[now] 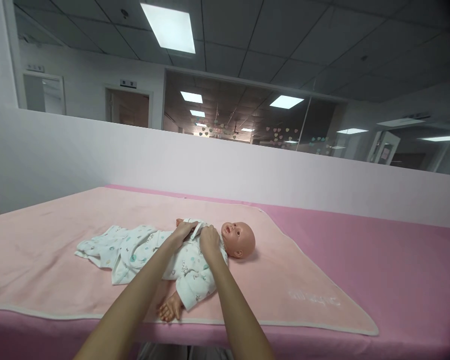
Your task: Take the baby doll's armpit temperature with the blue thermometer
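Note:
A baby doll [238, 239] lies on its back on a light pink blanket [52, 250], head to the right. It wears a white patterned garment [135, 250]. My left hand [182, 231] is closed on the garment's front edge at the doll's chest. My right hand [209, 240] pinches the garment's collar just below the doll's chin. The two hands are close together, almost touching. One bare doll hand [168, 310] sticks out of a sleeve near the blanket's front edge.
The blanket lies on a darker pink table surface [397, 270] that runs to the right. A low white partition wall [247, 170] stands behind the table. Glass office walls and doors are beyond it.

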`<action>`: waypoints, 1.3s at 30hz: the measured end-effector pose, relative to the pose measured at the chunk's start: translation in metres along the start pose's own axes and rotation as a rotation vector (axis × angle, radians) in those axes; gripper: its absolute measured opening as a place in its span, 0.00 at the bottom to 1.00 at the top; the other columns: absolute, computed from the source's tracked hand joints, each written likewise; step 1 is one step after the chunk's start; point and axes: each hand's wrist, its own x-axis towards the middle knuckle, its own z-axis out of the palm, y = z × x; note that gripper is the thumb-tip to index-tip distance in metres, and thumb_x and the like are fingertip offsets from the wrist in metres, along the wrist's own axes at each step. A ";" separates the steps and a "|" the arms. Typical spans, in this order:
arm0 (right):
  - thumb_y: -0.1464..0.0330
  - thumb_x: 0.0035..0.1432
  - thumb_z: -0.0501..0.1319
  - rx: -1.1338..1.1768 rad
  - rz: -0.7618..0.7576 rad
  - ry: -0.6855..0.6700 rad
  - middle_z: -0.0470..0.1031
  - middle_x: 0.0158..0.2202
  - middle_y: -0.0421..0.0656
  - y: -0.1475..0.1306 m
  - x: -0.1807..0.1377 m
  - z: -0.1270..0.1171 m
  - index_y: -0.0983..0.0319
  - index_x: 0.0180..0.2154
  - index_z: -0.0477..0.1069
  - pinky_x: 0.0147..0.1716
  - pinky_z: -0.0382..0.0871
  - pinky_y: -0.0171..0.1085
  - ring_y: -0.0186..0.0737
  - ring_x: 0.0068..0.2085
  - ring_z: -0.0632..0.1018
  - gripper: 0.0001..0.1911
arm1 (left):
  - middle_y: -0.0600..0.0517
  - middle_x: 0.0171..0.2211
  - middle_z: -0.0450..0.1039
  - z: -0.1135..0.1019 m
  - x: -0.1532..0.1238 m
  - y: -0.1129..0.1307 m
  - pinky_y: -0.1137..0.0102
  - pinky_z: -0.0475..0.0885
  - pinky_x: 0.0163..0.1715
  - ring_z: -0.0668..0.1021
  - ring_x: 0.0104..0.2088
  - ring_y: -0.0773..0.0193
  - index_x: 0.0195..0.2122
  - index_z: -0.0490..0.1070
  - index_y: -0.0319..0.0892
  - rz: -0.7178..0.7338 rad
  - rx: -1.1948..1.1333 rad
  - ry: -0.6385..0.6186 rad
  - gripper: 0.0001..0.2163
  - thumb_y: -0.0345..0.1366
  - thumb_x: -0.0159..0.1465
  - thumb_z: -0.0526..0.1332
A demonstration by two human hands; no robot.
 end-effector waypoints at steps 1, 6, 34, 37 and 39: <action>0.82 0.53 0.48 -0.003 0.008 0.006 0.73 0.35 0.53 0.000 -0.002 0.000 0.68 0.36 0.68 0.32 0.65 0.32 0.41 0.38 0.75 0.13 | 0.43 0.29 0.73 -0.002 0.007 0.003 0.70 0.68 0.27 0.76 0.30 0.59 0.32 0.69 0.34 -0.015 0.086 0.023 0.17 0.45 0.58 0.51; 0.82 0.54 0.45 -0.008 0.063 0.035 0.73 0.35 0.52 -0.002 -0.003 0.003 0.68 0.41 0.64 0.30 0.67 0.34 0.43 0.38 0.75 0.15 | 0.42 0.47 0.66 -0.004 0.035 0.012 0.64 0.64 0.41 0.71 0.46 0.54 0.45 0.63 0.39 0.073 0.517 0.140 0.17 0.30 0.53 0.57; 0.79 0.55 0.48 -0.058 -0.060 -0.032 0.72 0.34 0.49 0.002 -0.010 -0.023 0.63 0.38 0.65 0.31 0.62 0.33 0.41 0.38 0.73 0.12 | 0.46 0.44 0.69 -0.009 -0.012 -0.010 0.62 0.60 0.45 0.70 0.45 0.55 0.45 0.62 0.41 0.291 0.986 0.241 0.17 0.43 0.58 0.49; 0.79 0.54 0.47 -0.086 -0.104 0.001 0.72 0.35 0.48 0.013 -0.024 -0.032 0.63 0.35 0.68 0.33 0.61 0.35 0.42 0.39 0.71 0.14 | 0.46 0.45 0.68 -0.010 -0.018 -0.009 0.61 0.59 0.46 0.68 0.47 0.54 0.45 0.63 0.42 0.309 0.893 0.231 0.19 0.47 0.58 0.49; 0.79 0.53 0.48 -0.115 -0.124 0.013 0.72 0.34 0.48 0.020 -0.034 -0.037 0.64 0.32 0.70 0.35 0.61 0.37 0.43 0.38 0.70 0.14 | 0.47 0.44 0.68 -0.009 -0.021 -0.007 0.61 0.59 0.46 0.68 0.47 0.54 0.44 0.64 0.43 0.314 0.853 0.228 0.19 0.49 0.57 0.50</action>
